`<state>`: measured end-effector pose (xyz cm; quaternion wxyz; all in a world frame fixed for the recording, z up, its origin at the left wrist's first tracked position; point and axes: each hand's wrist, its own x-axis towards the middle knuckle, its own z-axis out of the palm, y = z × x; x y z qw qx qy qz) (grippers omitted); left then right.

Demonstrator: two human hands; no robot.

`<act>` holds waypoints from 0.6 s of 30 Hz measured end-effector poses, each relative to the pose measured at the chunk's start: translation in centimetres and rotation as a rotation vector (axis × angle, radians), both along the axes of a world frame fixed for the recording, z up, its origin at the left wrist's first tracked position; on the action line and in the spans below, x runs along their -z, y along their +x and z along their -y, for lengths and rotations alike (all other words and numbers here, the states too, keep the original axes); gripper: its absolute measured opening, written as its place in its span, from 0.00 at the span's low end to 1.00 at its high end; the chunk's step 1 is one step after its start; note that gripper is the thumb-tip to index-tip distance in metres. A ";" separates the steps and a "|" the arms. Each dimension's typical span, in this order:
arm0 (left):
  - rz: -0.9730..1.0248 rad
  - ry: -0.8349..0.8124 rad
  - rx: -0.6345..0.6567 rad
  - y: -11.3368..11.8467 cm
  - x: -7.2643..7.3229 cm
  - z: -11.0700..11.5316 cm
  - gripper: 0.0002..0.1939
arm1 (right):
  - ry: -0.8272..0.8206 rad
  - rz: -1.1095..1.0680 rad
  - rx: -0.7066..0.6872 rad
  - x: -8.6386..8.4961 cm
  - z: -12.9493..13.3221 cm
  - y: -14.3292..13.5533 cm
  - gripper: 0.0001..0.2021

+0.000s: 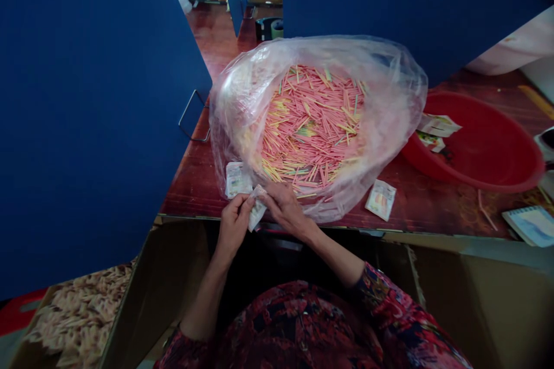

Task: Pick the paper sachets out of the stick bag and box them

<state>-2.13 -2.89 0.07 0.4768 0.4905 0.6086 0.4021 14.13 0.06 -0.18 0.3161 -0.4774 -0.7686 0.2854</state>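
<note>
My left hand (pixel 234 222) is closed, its thumb and fingers pinching a small white printed packet (pixel 257 214) at the table's front edge. On the packet's other side, the fingers of my right hand (pixel 286 207) close on its upper end. Just behind my hands stands a large clear plastic bag (pixel 389 98), its mouth spread wide. Thin pink, yellow and green sticks (pixel 315 109) fill it. Similar printed packets (pixel 237 179) lie by the bag's front left corner, close to my left hand. To the right of the bag lies another printed packet (pixel 381 200).
A red basin (pixel 489 144) with a few packets inside stands at the right. Nearby are a small spiral notebook (pixel 531 223) and rubber bands. Blue partitions (pixel 95 98) rise on the left and at the back. Below left, a cardboard box (pixel 78 317) holds many small pale pieces.
</note>
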 end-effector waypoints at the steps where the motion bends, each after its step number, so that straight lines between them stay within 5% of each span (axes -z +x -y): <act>1: 0.030 -0.024 -0.003 0.1 0.2 0.1 0.13 | -0.034 -0.044 0.003 0.1 -0.1 0.4 0.17; 5: 0.119 -0.111 -0.033 0.0 0.8 0.3 0.14 | -0.097 -0.103 0.162 0.3 -1.6 2.3 0.12; 8: 0.096 -0.087 -0.085 -0.4 0.8 0.4 0.14 | -0.084 0.159 0.300 0.2 -3.2 2.8 0.07; 12: -0.035 0.007 -0.136 -0.6 0.2 0.4 0.16 | -0.073 0.570 0.281 0.0 -4.5 1.3 0.14; 18: -0.111 0.047 -0.169 -0.5 -0.2 0.4 0.16 | 0.017 0.673 0.313 1.3 -4.9 -1.4 0.12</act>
